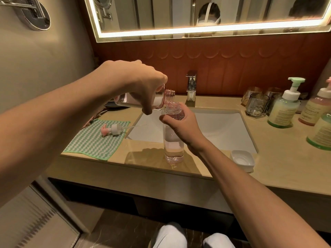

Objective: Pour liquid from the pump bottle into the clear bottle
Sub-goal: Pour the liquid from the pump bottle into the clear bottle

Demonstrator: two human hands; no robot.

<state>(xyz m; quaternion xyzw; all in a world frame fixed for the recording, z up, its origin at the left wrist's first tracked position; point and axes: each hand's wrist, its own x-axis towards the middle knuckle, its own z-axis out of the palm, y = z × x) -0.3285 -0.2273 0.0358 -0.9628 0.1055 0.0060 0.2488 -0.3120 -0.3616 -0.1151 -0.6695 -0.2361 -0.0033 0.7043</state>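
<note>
The beige counter (pixel 279 158) spans mid-frame, with a white basin (pixel 223 126) sunk in its centre and a chrome tap (pixel 191 85) behind. A green checked cloth (pixel 93 144) lies at left. The clear bottle (pixel 173 147) stands centre front, with a white dish (pixel 242 159) to its right. Glass tumblers (pixel 258 104) and 3 dispenser bottles (pixel 284 108) stand far right.

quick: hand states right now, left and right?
Left hand: grips the tilted pump bottle.
Right hand: holds the clear bottle just below its neck.
</note>
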